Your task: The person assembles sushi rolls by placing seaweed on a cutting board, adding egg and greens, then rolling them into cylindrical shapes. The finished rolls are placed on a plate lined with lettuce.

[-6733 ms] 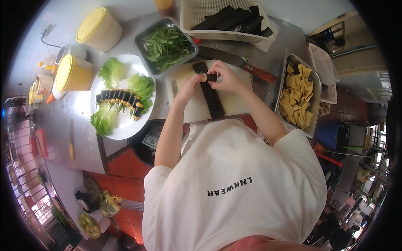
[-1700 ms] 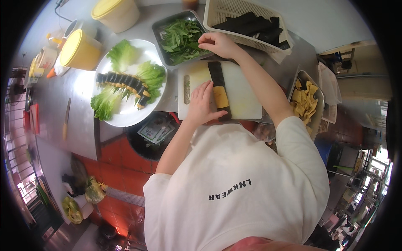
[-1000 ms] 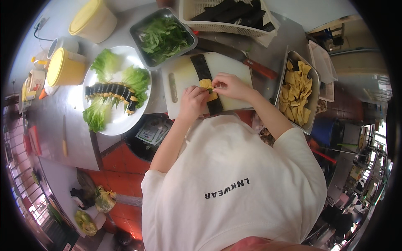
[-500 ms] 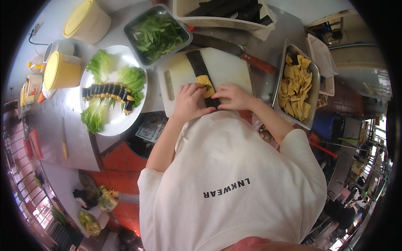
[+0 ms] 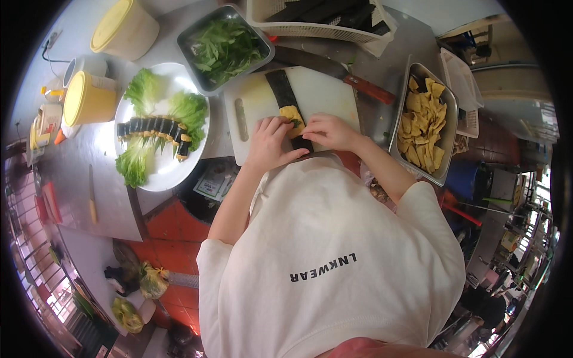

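A dark seaweed strip (image 5: 280, 88) lies lengthwise on the white cutting board (image 5: 331, 98). On its near part sits a folded yellow sheet (image 5: 289, 113) with a bit of green leaf (image 5: 295, 123) showing; I cannot tell what the sheet is made of. My left hand (image 5: 268, 142) presses bent fingertips on the sheet's left side, its thumb stretched toward the strip's near end. Fingers pinched together, my right hand (image 5: 329, 132) grips the sheet's right edge. The hands partly cover sheet and strip.
A large knife (image 5: 358, 83) lies across the board's far right. Around it stand a tray of green leaves (image 5: 270, 52), a basket of seaweed strips (image 5: 325, 30) and a tray of yellow pieces (image 5: 394, 134). Dark rolls (image 5: 156, 126) and lettuce (image 5: 143, 89) lie on a white plate (image 5: 200, 146).
My right hand's fingers have drawn together into a pinch, and its thumb has moved up from the strip's near end to the yellow sheet. My left hand has barely moved.
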### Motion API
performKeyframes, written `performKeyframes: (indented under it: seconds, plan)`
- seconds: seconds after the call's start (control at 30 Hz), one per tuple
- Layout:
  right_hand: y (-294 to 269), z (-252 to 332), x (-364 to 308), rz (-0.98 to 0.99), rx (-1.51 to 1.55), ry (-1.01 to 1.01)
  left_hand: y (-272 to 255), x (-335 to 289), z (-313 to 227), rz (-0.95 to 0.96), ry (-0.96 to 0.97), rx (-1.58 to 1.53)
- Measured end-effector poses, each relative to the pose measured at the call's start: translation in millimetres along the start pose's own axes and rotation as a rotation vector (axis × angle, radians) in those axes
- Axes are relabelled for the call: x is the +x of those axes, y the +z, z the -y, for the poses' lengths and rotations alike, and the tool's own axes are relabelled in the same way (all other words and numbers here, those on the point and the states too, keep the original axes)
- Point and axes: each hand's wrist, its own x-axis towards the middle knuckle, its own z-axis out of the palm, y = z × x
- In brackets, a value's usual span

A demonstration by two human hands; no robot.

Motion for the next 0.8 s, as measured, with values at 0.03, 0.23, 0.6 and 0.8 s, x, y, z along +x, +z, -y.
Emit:
performKeyframes:
  seconds: [0.03,0.23,0.6,0.8]
  plan:
    - [0,-4,1,0.027,-0.013,-0.009,0,0,0,0.002,0.005,-0.011]
    - [4,4,6,-0.071,0.046,0.079,-3,1,0,-0.013,-0.013,-0.047]
    - [18,2,4,-0.236,-0.098,-0.119,13,8,7,-0.097,-0.125,-0.052]
    - [24,-3,10,-0.239,-0.16,-0.017,1,20,-5,-0.092,-0.251,-0.151]
